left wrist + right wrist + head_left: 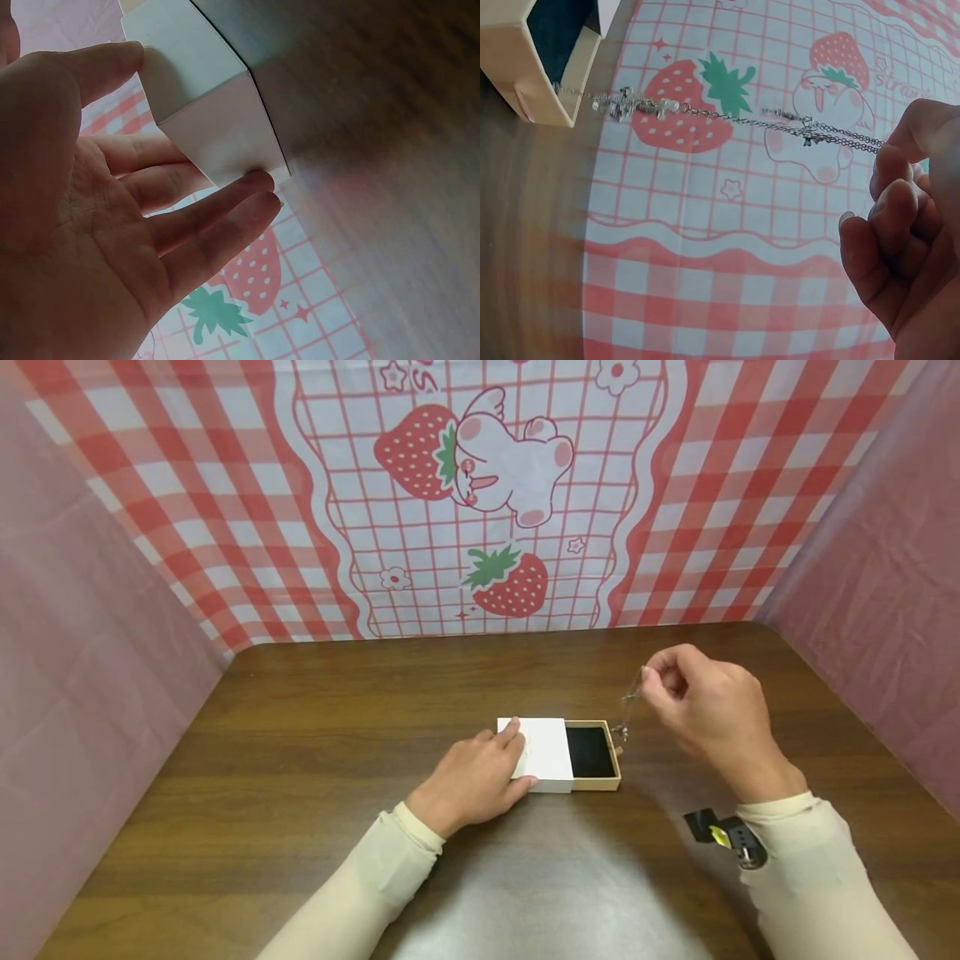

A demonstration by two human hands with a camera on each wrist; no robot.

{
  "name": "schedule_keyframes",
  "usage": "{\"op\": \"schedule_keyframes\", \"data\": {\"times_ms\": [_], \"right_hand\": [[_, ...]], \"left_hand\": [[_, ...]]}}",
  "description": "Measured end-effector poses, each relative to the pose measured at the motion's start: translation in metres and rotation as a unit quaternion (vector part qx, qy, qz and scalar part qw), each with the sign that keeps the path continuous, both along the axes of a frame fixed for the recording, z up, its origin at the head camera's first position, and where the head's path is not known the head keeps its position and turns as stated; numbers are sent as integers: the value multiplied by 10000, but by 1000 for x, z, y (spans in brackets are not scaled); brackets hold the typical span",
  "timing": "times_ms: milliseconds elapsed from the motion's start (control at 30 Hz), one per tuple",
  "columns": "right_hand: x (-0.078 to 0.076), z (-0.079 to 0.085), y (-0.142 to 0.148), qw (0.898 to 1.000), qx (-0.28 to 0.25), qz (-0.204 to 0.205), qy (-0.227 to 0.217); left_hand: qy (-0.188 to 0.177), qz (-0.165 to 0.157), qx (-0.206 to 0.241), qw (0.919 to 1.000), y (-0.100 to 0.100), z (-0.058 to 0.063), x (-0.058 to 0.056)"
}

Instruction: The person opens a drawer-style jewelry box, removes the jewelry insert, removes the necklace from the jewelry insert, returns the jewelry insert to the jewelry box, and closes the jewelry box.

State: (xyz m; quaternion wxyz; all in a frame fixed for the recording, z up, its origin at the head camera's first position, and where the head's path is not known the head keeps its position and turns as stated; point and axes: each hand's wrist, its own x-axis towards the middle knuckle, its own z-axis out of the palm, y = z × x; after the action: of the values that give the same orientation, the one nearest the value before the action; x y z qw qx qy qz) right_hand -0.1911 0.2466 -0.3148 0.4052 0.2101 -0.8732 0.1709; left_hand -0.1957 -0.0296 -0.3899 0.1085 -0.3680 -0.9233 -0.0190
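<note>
A small white box sleeve lies on the wooden table, its tan inner drawer pulled partway out to the right. Black padding lines the drawer. My left hand holds the sleeve at its left end, thumb on the near side and fingers over the top and end. Above and right of the drawer, my right hand pinches a thin silver necklace between thumb and fingertips. Its charms hang by the drawer's open end; the lowest bit of chain meets the drawer edge.
Under everything is a brown wooden table. A red-checked strawberry cloth hangs behind it, and pink cloth stands along both sides. A black strap device sits at the right wrist.
</note>
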Motion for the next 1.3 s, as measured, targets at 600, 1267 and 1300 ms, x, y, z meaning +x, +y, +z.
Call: {"op": "schedule_keyframes", "data": {"times_ms": [600, 1267, 1300], "right_hand": [[1, 8, 23, 9991, -113, -203, 364], [4, 14, 40, 9983, -278, -500, 74], [4, 14, 41, 9983, -272, -510, 59]], "left_hand": [[-125, 7, 39, 9999, -1, -1, 0], [-70, -39, 78, 9999, -1, -1, 0], [-65, -40, 77, 9999, -1, 0, 0]]}}
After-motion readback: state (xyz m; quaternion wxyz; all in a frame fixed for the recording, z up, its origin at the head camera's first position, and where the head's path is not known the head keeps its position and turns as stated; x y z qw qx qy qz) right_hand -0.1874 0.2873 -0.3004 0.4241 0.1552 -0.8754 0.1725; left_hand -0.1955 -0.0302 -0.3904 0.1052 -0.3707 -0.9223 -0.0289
